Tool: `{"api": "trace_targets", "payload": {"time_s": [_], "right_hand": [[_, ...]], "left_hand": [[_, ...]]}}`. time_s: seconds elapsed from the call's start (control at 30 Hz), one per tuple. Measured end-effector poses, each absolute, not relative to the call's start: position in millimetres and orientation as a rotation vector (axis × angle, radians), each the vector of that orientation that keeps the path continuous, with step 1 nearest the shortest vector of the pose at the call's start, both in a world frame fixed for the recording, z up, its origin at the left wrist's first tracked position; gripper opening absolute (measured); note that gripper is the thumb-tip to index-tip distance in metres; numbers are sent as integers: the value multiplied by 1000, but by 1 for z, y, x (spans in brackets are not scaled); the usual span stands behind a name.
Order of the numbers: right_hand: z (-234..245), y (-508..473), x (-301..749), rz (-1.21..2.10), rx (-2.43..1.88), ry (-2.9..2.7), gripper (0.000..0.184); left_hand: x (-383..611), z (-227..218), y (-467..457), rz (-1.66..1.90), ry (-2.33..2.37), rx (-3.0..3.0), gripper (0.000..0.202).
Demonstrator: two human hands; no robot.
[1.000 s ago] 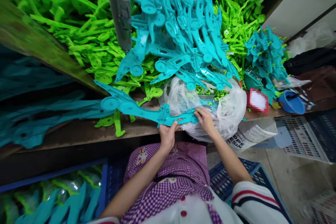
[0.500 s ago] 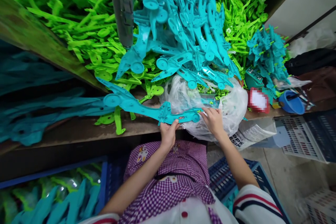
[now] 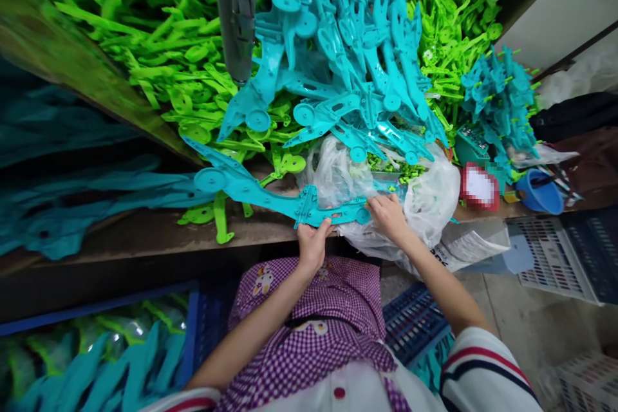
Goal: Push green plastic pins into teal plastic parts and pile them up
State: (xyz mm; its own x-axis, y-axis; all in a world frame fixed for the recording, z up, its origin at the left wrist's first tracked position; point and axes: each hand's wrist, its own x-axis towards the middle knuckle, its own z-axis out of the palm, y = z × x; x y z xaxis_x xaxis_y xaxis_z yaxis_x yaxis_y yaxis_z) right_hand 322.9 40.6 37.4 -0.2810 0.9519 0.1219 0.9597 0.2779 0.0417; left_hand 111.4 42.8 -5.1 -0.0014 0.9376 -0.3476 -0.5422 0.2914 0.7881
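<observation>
A long turquoise plastic part lies level along the bench's front edge, with a round disc near its left end and a slotted, ribbed section at the right. My left hand is closed on that slotted section from below, thumb on top. At the part's right end, my right hand has its fingers pinched together against it; whatever they hold is too small to make out. Just behind my hands, a clear plastic bag lies open around small green plastic pieces.
Turquoise parts are heaped behind the bag, beside piled lime-green parts. A grey power screwdriver hangs above. To the right stand a red-rimmed item and a blue cup. A blue crate of parts sits below left.
My right fingers have drawn in closer over the part's right end. The left grip is unchanged, and the whole view has shifted slightly.
</observation>
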Motion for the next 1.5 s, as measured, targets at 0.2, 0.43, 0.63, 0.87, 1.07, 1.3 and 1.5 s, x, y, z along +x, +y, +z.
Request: {"api": "trace_targets", "payload": {"time_s": [0.2,0.43,0.63,0.87,1.07,1.3,1.5], "right_hand": [[27,47,328,-110,-1729,-2532,26],[27,61,339,-3,-1553,-2680,26],[34,66,336,-61,-1465,-2856,22],[34,54,340,186,-1530,-2536,25],[27,48,345,464,-1626,-2163,23],[20,46,328,187,-1678,-2450,27],[7,39,321,76,-1781,-2293,34]], "left_hand": [[111,-6,43,1230,1012,520,39],[111,-5,42,1237,1001,523,41],[111,-6,42,1243,1011,522,45],[111,-7,42,1246,998,529,40],[110,-7,42,1234,1004,516,35],[111,-7,43,1235,1000,521,40],[112,-5,42,1225,1006,525,36]]}}
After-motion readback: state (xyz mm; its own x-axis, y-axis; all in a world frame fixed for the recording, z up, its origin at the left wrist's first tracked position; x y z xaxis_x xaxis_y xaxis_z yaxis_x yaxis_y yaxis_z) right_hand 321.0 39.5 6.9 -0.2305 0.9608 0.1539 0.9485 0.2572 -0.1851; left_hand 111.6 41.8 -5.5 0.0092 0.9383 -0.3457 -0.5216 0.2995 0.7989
